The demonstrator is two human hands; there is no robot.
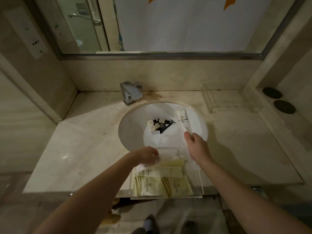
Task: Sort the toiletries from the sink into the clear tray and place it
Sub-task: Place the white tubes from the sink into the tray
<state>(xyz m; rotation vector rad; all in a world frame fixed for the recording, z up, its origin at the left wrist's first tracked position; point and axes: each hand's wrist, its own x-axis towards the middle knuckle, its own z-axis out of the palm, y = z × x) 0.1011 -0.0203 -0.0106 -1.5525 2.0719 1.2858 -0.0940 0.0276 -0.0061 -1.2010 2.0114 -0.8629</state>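
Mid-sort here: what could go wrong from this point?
1. The clear tray overhangs the counter's front edge; pressing with the left hand might tip it off.
2. The right hand pinches only the end of the long packet; it may slip back into the sink.
3. The small bottles and black razor could roll toward the drain.

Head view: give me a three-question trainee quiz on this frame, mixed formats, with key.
1. True or false: the right hand pinches the wrapped toothbrush packet over the sink.
2. Where do the small dark bottles lie? A) in the clear tray B) in the sink basin C) beside the faucet
3. Fill in: the left hand rests on the packets at the ___ edge of the clear tray.

Key: 1 true; 2 B; 3 far.
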